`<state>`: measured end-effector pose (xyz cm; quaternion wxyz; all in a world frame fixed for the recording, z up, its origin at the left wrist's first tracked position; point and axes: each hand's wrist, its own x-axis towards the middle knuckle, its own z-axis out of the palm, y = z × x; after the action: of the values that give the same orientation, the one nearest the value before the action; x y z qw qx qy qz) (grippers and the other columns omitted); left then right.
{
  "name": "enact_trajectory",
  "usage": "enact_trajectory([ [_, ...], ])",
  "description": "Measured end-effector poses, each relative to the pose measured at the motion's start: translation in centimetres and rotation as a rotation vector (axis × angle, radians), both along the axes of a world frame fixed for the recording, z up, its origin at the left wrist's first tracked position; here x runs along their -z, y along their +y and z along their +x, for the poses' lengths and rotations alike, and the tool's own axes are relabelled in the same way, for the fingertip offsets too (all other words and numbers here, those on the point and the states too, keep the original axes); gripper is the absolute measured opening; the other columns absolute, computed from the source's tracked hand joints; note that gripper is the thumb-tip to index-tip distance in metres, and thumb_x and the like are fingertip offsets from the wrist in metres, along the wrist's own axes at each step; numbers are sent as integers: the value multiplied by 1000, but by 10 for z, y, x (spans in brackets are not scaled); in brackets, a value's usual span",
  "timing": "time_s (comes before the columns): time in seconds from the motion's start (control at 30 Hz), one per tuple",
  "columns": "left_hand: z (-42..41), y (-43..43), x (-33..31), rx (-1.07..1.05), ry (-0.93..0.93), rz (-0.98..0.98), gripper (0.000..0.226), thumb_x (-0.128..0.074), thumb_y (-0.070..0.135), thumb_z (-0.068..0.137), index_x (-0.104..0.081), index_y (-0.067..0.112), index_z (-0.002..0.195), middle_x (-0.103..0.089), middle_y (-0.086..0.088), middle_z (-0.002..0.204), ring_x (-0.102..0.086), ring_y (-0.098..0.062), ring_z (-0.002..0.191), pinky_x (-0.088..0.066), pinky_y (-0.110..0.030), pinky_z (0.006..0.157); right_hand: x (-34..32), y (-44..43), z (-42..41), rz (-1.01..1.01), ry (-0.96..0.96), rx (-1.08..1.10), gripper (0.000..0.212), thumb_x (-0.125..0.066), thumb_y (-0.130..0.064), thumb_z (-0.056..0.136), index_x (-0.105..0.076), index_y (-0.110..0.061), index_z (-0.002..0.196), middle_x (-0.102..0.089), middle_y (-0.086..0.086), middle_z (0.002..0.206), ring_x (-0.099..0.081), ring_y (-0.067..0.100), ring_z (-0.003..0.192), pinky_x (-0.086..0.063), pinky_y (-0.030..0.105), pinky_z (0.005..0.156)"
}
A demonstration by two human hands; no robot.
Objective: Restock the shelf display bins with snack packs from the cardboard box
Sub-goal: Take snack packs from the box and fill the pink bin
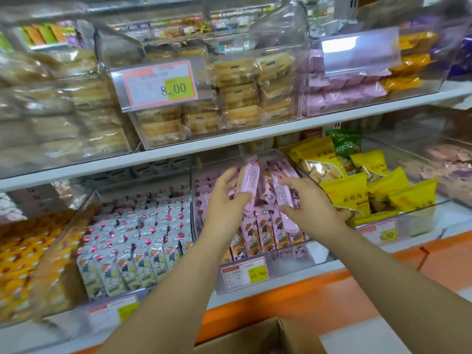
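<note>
My left hand [226, 198] is closed around a pink snack pack [249, 178], holding it upright over the clear middle bin [286, 259] on the lower shelf. That bin holds rows of the same pink packs [263, 232]. My right hand [310, 203] reaches into the bin from the right, with its fingers on another pink pack [286, 198] that leans among the rows. The cardboard box [258, 338] sits open at the bottom edge, below my forearms; its contents are hidden.
A bin of white and green packs [132, 249] stands left of the pink bin, and yellow bags [357, 190] fill the bin to the right. The upper shelf [229, 141] carries clear bins of cakes [237, 95]. Price tags hang on the bin fronts.
</note>
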<state>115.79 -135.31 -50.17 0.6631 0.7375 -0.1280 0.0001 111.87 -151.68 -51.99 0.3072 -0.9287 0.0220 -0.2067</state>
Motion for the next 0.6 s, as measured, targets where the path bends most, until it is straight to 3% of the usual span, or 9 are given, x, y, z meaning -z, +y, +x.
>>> enact_trajectory([
  [0.1, 1, 13, 3, -2, 101, -88, 55, -55, 0, 92, -42, 27, 138, -55, 5, 130, -58, -20, 115, -48, -47, 98, -5, 2, 5, 71, 22, 7, 72, -73, -19, 83, -34, -23, 144, -43, 5, 143, -44, 24, 127, -41, 39, 102],
  [0.17, 1, 18, 2, 18, 218, -231, 52, -50, -4, 93, -45, 25, 136, -58, -1, 129, -61, -26, 113, -51, -48, 93, -8, 2, 8, 97, 21, 8, 71, -73, -17, 82, -37, -21, 143, -48, 7, 139, -49, 24, 122, -42, 37, 98],
  [0.23, -2, 22, -2, 76, 352, -407, 50, -42, -4, 95, -45, 22, 138, -60, -8, 127, -65, -27, 101, -56, -39, 75, -7, 3, 9, 76, 20, 20, 67, -74, -18, 81, -42, -23, 140, -51, 9, 131, -55, 22, 103, -46, 35, 89],
  [0.33, -6, 30, -4, 175, 442, -519, 47, -39, 1, 97, -46, 20, 139, -66, -9, 113, -65, -20, 80, -54, -32, 65, -12, 10, 2, 92, -18, 24, 67, -75, -21, 79, -44, -28, 138, -47, 5, 126, -47, 9, 69, -42, 28, 76],
  [0.47, -14, 36, -2, 192, 346, -326, 47, -62, 16, 89, -51, 21, 134, -69, -6, 109, -67, -15, 82, -54, -27, 65, -33, 24, -9, 179, -61, -41, 68, -75, -25, 80, -41, -28, 138, -37, -4, 115, -46, 12, 86, -37, 17, 71],
  [0.6, -19, 38, -2, 104, 179, -78, 43, -66, 17, 88, -53, 19, 129, -69, 0, 114, -66, -15, 101, -48, -41, 98, -42, 37, -16, 175, -43, -123, 60, -76, -30, 79, -41, -25, 128, -47, -3, 114, -46, 2, 66, -34, 10, 53],
])
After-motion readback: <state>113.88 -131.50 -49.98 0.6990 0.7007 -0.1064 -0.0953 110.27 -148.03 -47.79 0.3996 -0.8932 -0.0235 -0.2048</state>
